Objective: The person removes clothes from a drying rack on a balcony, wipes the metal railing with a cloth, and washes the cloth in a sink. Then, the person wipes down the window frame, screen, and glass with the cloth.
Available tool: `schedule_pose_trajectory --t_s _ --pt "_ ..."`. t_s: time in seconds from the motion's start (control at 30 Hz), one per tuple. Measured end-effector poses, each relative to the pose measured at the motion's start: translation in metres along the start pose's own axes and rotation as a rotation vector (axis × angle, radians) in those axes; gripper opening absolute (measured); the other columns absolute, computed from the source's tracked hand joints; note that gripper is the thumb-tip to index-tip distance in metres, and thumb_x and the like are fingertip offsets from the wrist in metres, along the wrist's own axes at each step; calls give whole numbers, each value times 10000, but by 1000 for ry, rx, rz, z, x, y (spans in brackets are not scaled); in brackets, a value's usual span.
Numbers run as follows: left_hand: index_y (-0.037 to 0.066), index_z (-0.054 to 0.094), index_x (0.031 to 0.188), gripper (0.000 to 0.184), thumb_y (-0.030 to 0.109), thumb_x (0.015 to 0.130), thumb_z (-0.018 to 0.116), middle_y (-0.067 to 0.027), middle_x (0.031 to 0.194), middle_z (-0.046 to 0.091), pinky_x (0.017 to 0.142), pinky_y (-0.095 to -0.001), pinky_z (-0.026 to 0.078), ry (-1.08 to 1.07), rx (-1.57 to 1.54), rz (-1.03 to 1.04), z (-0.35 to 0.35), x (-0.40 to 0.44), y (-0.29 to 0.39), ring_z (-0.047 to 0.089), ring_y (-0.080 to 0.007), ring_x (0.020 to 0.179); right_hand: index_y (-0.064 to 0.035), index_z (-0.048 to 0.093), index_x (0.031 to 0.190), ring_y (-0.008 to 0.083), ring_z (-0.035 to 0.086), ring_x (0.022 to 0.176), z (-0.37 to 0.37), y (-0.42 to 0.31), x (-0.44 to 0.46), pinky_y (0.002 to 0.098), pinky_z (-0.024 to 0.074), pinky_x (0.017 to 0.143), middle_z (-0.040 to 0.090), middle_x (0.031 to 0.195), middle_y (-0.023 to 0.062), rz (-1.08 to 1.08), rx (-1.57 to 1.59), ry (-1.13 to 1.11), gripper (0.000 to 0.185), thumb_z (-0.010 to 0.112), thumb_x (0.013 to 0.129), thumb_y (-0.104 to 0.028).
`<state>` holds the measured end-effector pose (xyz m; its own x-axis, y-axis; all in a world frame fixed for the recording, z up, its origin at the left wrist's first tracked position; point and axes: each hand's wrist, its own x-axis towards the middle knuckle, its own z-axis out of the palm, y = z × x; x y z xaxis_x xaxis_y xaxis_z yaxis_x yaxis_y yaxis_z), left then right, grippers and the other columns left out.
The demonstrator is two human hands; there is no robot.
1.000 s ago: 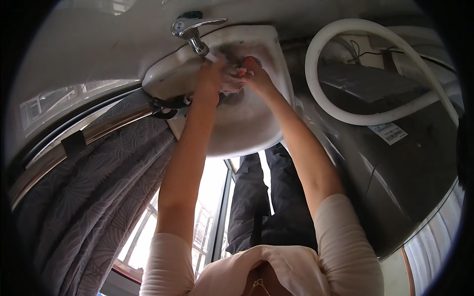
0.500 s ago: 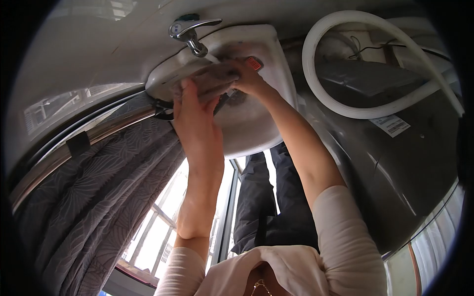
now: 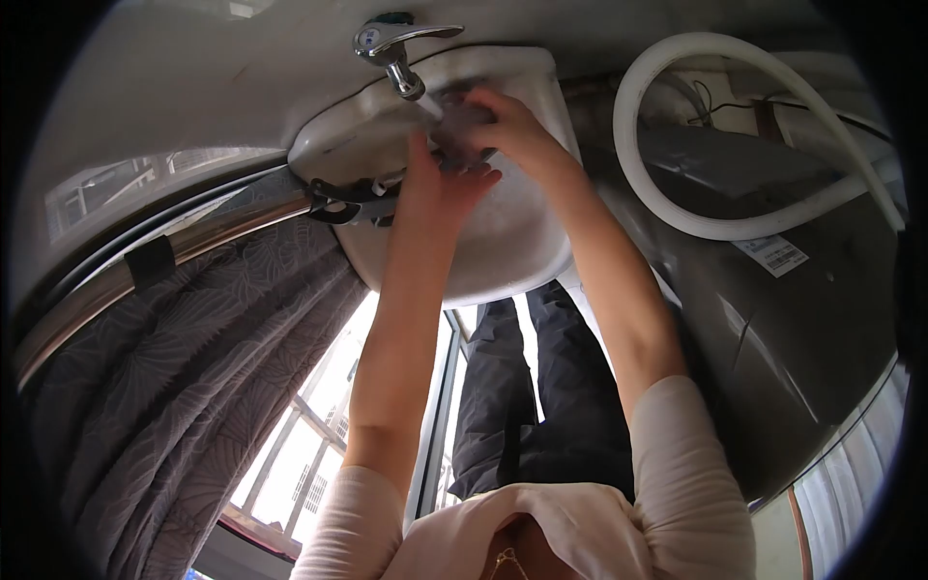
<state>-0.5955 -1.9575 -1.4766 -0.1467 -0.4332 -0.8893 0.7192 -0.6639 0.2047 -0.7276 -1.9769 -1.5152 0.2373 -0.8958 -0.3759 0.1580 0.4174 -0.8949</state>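
White sink (image 3: pixel 512 232): just one, single faucet (image 3: pixel 405 83) running above.
Greyish cloth (image 3: pixel 464 128): under the stream, bunched now after being spread out; edges blurred!
Right hand (image 3: pixel 514 128): fingers grasping it.
Left hand (image 3: pixel 440 188): cupped below, grip cannot be told.
Black item (image 3: pixel 372 209): uncovered again, far end behind the left wrist.

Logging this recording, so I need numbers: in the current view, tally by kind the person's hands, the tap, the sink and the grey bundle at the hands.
Hands: 2 (left hand, right hand)
Tap: 1
Sink: 1
Grey bundle: 1, blurred
Total: 5
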Motion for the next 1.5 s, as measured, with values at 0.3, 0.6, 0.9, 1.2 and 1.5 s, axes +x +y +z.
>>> schedule_pose_trajectory --t_s 0.3,0.6,0.9,1.2,1.5 --pt "59 552 1170 387 316 891 479 -99 1193 578 947 -467 434 -74 34 -31 2 28 4 535 -270 1134 -10 575 1078 216 571 1008 -4 2 -31 345 446 902 602 1089 101 25 881 196 332 541 772 -133" --pt "55 534 1187 319 202 904 532 -81 1136 585 978 -382 413 -228 -4 101 -8 -6 -17 545 -213 1088 -3 532 1195 296 552 1101 -10 40 -20 409 443 949 585 1170 150 85 1169 131 402 372 888 -207" --pt "31 542 1161 556 241 694 759 -72 1034 602 862 -301 453 -321 752 348 -10 -15 -16 569 -189 1005 -43 633 1033 248 632 875 2 13 18 346 497 773 659 949 110 125 269 -12 278 489 837 -179" --pt "27 557 1097 451 163 690 695 -110 971 623 728 -347 501 71 852 507 -19 10 -18 619 -217 834 -74 621 1082 233 615 892 11 17 49 364 477 818 628 1015 75 138 -199 12 306 552 800 -172" --pt "89 470 1182 489 161 752 690 -49 967 588 605 -323 510 -324 228 -111 -25 -23 -13 596 -175 790 -64 579 1162 187 619 881 5 -8 -2 318 517 763 610 1021 86 178 637 -156 452 706 734 -136"
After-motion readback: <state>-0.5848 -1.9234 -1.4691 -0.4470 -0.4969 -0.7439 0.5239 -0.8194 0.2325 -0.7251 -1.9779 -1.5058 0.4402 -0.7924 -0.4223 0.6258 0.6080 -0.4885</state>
